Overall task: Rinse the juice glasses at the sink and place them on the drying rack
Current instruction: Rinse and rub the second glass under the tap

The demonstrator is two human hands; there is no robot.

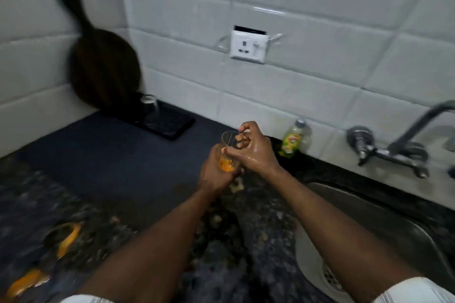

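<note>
From the head camera we look down at our two bare arms over a dark speckled countertop [37,194]. Our left hand [216,174] is wrapped closed around the lower part of a clear juice glass [230,151], held above the counter just left of the steel sink [394,224]. The glass stands nearly upright, long axis vertical, mouth tilted slightly toward the tiled wall. A little orange juice sits in its bottom. Our wet right hand [256,150] curls over the rim, fingertips [238,140] dipping inside. A second clear glass [150,103] stands on a black tray [170,125] by the wall, well apart. A green bottle [294,139] stands near the tap [394,147].
</note>
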